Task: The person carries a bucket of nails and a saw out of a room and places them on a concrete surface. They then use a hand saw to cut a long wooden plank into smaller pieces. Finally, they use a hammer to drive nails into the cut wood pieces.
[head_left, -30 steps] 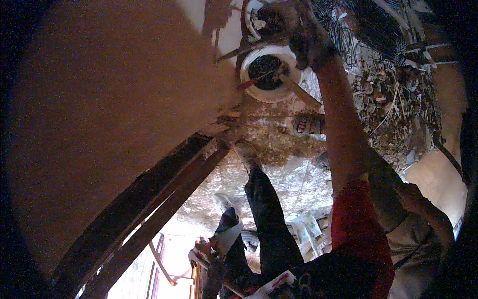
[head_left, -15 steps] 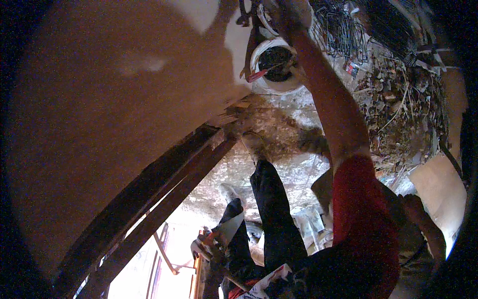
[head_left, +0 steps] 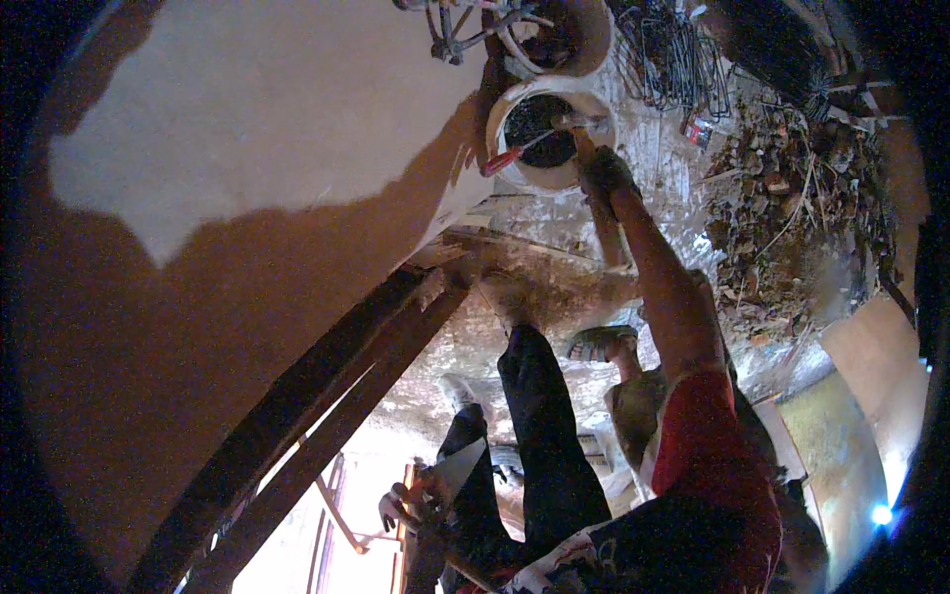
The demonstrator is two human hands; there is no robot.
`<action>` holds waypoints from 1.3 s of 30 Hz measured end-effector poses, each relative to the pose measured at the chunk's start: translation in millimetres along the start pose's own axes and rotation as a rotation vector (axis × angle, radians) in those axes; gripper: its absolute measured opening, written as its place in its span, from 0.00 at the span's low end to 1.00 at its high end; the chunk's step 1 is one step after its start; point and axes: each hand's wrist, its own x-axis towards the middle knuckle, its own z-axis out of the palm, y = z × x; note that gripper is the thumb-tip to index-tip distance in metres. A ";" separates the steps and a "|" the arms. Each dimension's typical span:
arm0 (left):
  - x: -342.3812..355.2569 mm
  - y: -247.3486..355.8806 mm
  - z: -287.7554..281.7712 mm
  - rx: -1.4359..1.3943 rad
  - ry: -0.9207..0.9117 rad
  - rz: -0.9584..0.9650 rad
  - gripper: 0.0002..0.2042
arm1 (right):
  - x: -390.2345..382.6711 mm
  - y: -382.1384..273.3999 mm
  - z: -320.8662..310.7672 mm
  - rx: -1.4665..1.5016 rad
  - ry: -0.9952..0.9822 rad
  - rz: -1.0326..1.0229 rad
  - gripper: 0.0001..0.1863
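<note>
1. we find the right hand (head_left: 606,173) at the handle of the hammer (head_left: 570,121), whose head lies over the mouth of the bucket (head_left: 539,179); blur prevents us telling whether it grips. the left hand we cannot identify.
2. risk: we judge a loose hold could drop the hammer inside, and a snag could dislodge the red-handled tool (head_left: 503,160).
3. change: earlier, we saw the right hand beyond this bucket; it has since drawn back.

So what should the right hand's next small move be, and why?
Probably lift the wooden-handled tool clear of the pale bucket: the right hand appears closed around its handle, and its far end lies within the bucket's mouth.
</note>
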 end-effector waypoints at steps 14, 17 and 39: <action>-17.3 19.8 7.5 0.079 -0.053 0.056 0.19 | -9.7 -50.7 95.9 0.915 0.104 0.225 0.16; -19.7 20.2 6.4 0.100 -0.061 0.068 0.18 | -1.4 -64.9 110.4 0.713 0.018 0.316 0.15; -101.7 45.0 17.9 0.248 -0.215 0.256 0.18 | -38.5 0.7 -61.1 0.699 0.089 0.138 0.23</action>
